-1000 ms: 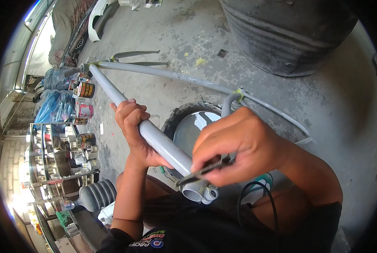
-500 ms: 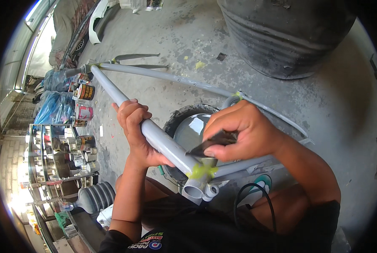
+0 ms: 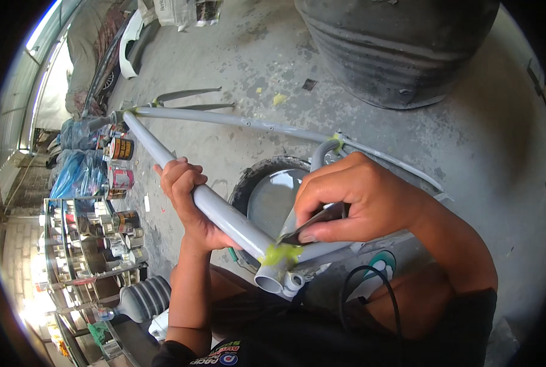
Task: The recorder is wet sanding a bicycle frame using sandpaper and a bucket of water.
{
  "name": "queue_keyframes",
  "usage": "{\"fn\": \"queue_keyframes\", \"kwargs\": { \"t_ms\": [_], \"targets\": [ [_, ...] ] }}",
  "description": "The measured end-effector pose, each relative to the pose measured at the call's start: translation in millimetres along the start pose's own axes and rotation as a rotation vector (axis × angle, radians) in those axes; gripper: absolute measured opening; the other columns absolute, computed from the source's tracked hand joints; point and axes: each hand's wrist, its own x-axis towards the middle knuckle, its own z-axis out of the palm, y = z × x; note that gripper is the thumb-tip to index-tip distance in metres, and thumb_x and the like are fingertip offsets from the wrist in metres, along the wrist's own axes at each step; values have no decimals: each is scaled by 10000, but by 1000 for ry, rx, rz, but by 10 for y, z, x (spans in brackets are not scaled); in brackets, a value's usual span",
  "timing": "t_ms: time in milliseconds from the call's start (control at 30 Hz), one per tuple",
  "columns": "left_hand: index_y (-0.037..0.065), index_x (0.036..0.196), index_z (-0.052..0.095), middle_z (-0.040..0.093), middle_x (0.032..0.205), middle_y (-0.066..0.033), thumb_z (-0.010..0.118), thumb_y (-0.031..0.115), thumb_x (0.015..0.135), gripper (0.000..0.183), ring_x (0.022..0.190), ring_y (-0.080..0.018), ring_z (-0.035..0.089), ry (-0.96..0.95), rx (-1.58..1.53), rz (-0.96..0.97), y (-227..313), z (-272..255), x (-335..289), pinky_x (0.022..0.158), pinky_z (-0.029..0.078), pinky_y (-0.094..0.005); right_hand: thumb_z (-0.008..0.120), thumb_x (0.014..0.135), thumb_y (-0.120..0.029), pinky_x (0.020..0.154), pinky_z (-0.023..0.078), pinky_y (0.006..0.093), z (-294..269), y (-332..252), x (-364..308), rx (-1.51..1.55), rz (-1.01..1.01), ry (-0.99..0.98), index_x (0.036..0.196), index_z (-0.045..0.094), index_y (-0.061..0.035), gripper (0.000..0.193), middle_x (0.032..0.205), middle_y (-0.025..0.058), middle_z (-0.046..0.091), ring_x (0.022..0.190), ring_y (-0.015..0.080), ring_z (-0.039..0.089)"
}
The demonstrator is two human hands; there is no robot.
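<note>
A grey bicycle frame (image 3: 224, 214) lies across my lap, its tubes running off to the upper left. My left hand (image 3: 184, 199) is wrapped around one grey tube at its middle. My right hand (image 3: 358, 199) holds a thin flat metal scraper (image 3: 313, 223) by its back end. The blade's tip touches a patch of yellow-green putty (image 3: 279, 254) on the tube joint close to me, just above the open tube end (image 3: 270, 281).
A round tin with a grey inside (image 3: 273, 196) sits under the frame. A big dark ribbed barrel (image 3: 401, 49) stands at the top right. Shelves with several paint cans (image 3: 117, 174) line the left. A black cable (image 3: 371, 287) loops by my knee. Concrete floor all round.
My right hand has moved the scraper over the joint, from the tube end up onto it. Yellow-green putty now shows spread there. My left hand has kept its grip.
</note>
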Motion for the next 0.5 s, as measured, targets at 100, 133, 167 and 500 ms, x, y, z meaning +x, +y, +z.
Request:
{"fn": "queue_keyframes", "kwargs": {
  "t_ms": [100, 133, 167, 500],
  "targets": [
    [24, 1086, 499, 507, 1071, -153, 519, 966, 670, 1030, 1123, -361, 481, -18, 1, -4, 18, 47, 39, 1133, 228, -578, 785, 792, -59, 676, 529, 332, -78, 36, -151, 62, 167, -31, 944, 707, -2, 180, 847, 104, 720, 754, 245, 696],
    [24, 1086, 499, 507, 1071, -153, 519, 966, 670, 1030, 1123, -361, 481, -19, 0, 2, 20, 50, 52, 1133, 228, -578, 785, 792, -59, 676, 529, 332, -73, 18, -149, 60, 164, -27, 944, 707, -2, 180, 847, 104, 720, 754, 245, 696],
    [25, 1085, 499, 507, 1074, -153, 518, 964, 672, 1026, 1127, -359, 481, -14, -13, -9, 19, 57, 59, 1137, 224, -579, 779, 795, -57, 668, 531, 336, -65, -6, -136, 37, 144, 1, 964, 720, -2, 187, 847, 115, 724, 743, 263, 694],
    [24, 1089, 501, 515, 1088, -157, 493, 974, 677, 1035, 1172, -358, 482, -27, 2, -2, 14, 49, 55, 1172, 168, -608, 720, 846, -58, 643, 520, 394, -96, -216, -104, -134, 180, -171, 956, 757, -7, 127, 793, 154, 704, 665, 329, 657]
  ]
}}
